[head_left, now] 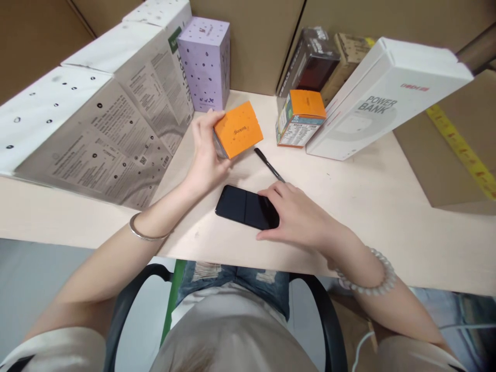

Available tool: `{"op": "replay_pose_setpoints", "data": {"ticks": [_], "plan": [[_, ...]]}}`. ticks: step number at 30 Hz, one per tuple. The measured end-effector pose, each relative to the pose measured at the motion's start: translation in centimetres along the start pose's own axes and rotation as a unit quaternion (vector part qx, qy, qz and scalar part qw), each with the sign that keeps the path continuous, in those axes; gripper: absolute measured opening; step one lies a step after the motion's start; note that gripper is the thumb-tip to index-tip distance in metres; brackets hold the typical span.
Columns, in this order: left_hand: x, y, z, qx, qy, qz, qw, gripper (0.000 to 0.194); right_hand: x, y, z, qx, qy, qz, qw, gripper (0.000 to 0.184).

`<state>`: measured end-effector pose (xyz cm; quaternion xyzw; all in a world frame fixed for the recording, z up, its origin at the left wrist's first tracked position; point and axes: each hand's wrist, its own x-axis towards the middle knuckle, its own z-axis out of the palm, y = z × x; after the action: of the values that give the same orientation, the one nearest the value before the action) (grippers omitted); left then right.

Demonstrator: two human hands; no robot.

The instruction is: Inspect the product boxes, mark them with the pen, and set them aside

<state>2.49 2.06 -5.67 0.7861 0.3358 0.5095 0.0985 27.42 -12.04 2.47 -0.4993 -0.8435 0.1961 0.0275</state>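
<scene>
In the head view, my left hand [209, 152] grips a small box with an orange top [239, 130], fingers and thumb round its left side. The box is tilted. A black smartphone [234, 204] lies on the light wooden table, screen up and dark. My right hand [296, 214] is curved round the phone's right end, thumb at the near edge and fingers at the far edge. Just beyond the phone lies a black pen [269, 164], its near end close to my right fingers.
Large white printed boxes [104, 134] stand at the left, beside a purple box [205, 64]. Another orange-topped box [301, 119] touches a leaning white power bank box [372, 106]. Behind are a dark box [310, 62] and a brown box [351, 49]. A taped cardboard box [445, 150] sits right.
</scene>
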Motion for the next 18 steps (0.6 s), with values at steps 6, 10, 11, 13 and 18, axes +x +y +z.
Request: {"op": "replay_pose_setpoints", "data": {"ticks": [6,10,11,13,18], "plan": [[0.2,0.6,0.3,0.004,-0.020,0.040,0.999,0.084,-0.1,0.0,0.4,0.070,-0.001,0.002,0.998,0.060],[0.2,0.5,0.1,-0.001,-0.021,0.044,0.999,0.085,-0.4,-0.1,0.1,0.086,0.017,0.009,0.996,0.062],[0.2,0.6,0.0,-0.001,-0.024,0.039,0.999,0.086,-0.5,-0.1,-0.1,0.095,0.025,0.010,0.995,0.065],[0.1,0.7,-0.2,-0.004,-0.027,0.027,0.999,0.087,-0.6,-0.1,-0.6,0.125,0.068,0.006,0.990,0.072],[0.2,1.4,-0.2,0.007,-0.010,0.021,1.000,0.063,-0.5,0.3,-0.9,0.165,0.268,-0.010,0.949,0.090]]}}
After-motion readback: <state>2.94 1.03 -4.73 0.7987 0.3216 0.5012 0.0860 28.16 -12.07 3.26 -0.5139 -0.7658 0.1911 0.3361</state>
